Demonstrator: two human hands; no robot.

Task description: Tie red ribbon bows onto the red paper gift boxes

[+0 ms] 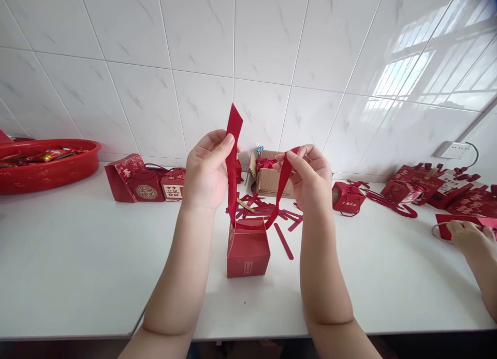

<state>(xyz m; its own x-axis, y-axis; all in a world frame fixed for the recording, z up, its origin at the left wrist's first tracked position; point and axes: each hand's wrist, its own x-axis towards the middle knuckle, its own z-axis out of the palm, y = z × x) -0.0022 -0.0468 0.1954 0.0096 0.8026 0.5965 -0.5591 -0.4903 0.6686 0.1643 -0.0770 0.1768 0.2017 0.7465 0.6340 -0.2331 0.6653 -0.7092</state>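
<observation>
A red ribbon (pixel 232 185) hangs in a U shape between my two hands, its lowest part at the top of a small red box (pixel 248 255). My left hand (pixel 212 165) pinches one side of it, and the pointed end sticks up above the thumb. The other side is pinched between thumb and fingers of my right hand (pixel 309 173). Beneath them the box stands upright on the white table (pixel 97 266), and neither hand touches it.
Red strips (pixel 283 241) lie scattered behind the box, before an open cardboard box (pixel 277 182). Red gift boxes (pixel 147 187) stand left and right along the tiled wall. A red basin (pixel 50 178) is far left. Another person's hand (pixel 469 237) touches red packaging at right.
</observation>
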